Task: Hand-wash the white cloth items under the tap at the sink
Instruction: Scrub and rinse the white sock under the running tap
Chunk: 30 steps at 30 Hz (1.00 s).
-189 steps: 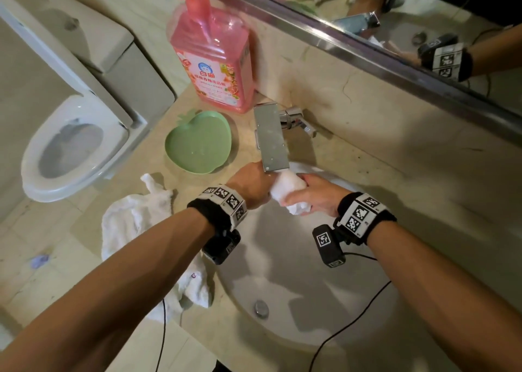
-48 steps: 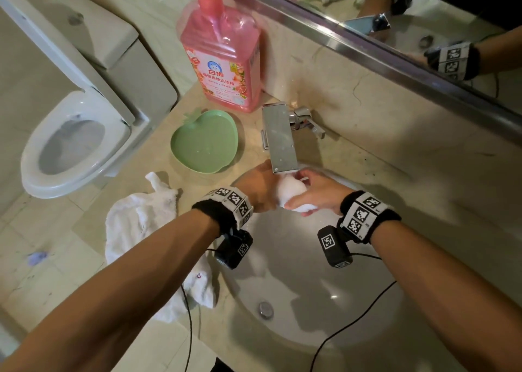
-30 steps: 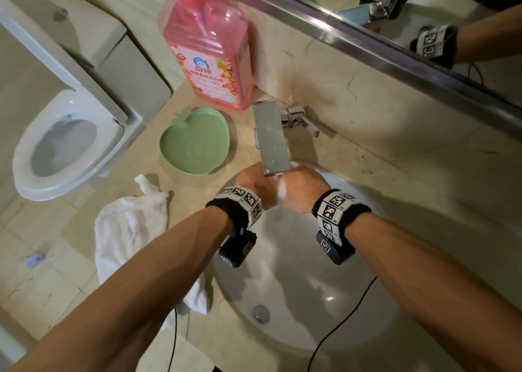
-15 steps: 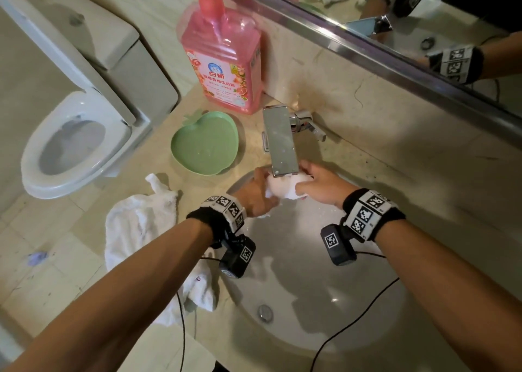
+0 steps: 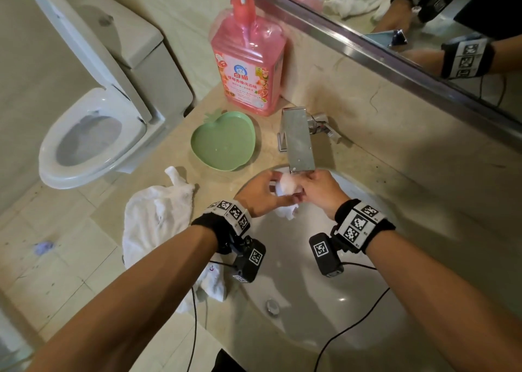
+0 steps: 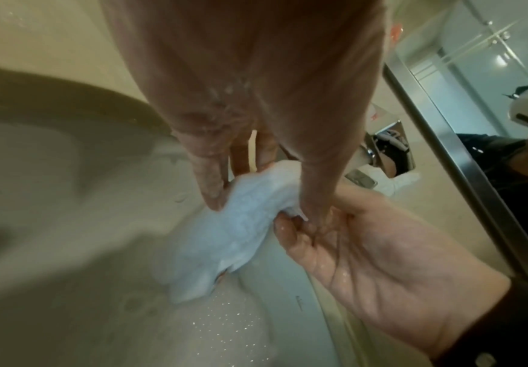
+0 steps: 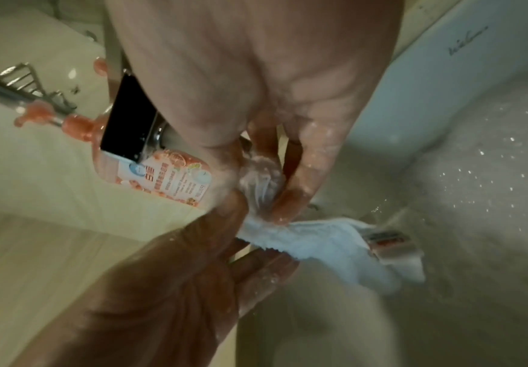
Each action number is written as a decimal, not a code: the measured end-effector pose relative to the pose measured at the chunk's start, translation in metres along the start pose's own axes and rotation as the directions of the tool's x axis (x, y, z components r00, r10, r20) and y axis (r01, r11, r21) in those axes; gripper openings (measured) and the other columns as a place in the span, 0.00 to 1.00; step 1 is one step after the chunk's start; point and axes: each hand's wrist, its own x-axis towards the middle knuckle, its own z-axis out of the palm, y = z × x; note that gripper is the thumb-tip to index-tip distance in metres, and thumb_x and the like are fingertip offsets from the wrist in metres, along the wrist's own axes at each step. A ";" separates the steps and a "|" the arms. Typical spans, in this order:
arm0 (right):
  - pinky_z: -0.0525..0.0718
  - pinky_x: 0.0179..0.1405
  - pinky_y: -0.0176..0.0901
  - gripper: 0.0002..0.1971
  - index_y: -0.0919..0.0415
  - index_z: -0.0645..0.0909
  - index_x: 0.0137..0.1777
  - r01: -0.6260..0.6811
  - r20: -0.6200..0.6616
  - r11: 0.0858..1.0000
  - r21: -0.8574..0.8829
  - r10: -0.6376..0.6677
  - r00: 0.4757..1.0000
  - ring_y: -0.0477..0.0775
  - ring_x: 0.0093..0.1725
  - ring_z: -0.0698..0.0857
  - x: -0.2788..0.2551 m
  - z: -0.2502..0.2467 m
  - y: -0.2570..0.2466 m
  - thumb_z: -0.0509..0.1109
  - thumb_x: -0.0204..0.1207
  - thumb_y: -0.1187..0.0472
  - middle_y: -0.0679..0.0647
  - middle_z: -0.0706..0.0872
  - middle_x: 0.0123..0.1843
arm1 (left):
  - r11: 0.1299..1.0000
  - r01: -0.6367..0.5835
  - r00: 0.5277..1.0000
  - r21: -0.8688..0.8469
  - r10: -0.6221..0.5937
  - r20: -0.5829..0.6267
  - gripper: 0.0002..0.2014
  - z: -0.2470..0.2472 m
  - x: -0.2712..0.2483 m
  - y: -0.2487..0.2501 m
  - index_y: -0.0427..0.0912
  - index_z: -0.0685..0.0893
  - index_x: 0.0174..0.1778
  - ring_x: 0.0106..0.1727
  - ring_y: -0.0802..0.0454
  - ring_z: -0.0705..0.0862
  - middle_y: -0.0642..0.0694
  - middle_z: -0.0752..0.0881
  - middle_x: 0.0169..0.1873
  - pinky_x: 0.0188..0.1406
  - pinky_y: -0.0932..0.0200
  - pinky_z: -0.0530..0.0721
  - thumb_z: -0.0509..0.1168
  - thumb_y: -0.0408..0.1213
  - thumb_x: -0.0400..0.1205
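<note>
Both hands have drawn slightly apart since half a second ago, and more of the small white cloth now shows between them, a tail of it hanging down toward the sink bowl. Nearest the camera, the two forearms reach in over the sink, each wrist wearing a black band with printed markers. Just beyond, the left hand pinches one end of the wet cloth, its thumb and fingers closed on the fabric. Opposite it, the right hand grips the other end, bunched tightly in its curled fingers. That cloth sits directly below the spout of the steel tap, water running over it, above the far part of the sink bowl. Left of the sink, a second, larger white cloth lies crumpled on the beige desk, one corner draped beside the sink's rim. Beyond that cloth, left of the tap, a green apple-shaped dish rests on the desk. Farther back, a pink pump bottle of detergent stands against the wall beneath the mirror. A white toilet with its lid raised stands well left of the sink.
</note>
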 end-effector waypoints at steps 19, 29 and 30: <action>0.81 0.53 0.44 0.13 0.57 0.83 0.56 0.290 -0.037 0.762 -0.579 -0.379 0.924 0.52 0.55 0.83 -0.014 -0.027 0.015 0.77 0.75 0.53 0.49 0.84 0.54 | 0.992 0.051 0.983 -0.119 -0.071 -0.169 0.23 0.015 0.017 -0.007 0.41 0.90 0.46 0.43 0.47 0.92 0.43 0.92 0.41 0.52 0.41 0.90 0.66 0.59 0.81; 0.89 0.48 0.53 0.07 0.62 0.83 0.41 0.323 0.084 0.847 -0.422 -0.319 0.944 0.56 0.42 0.88 -0.016 -0.005 0.008 0.72 0.79 0.61 0.55 0.88 0.39 | 0.997 0.029 0.999 -0.069 -0.032 -0.038 0.32 0.004 0.007 -0.007 0.32 0.88 0.50 0.48 0.42 0.92 0.37 0.91 0.46 0.57 0.39 0.88 0.59 0.62 0.81; 0.89 0.50 0.54 0.06 0.63 0.83 0.41 0.319 0.069 0.844 -0.432 -0.322 0.944 0.57 0.42 0.88 -0.015 -0.004 0.008 0.72 0.79 0.62 0.55 0.88 0.39 | 0.998 0.029 0.999 -0.051 -0.031 -0.038 0.31 0.003 0.007 -0.007 0.31 0.88 0.51 0.48 0.42 0.91 0.36 0.91 0.46 0.58 0.39 0.87 0.58 0.60 0.83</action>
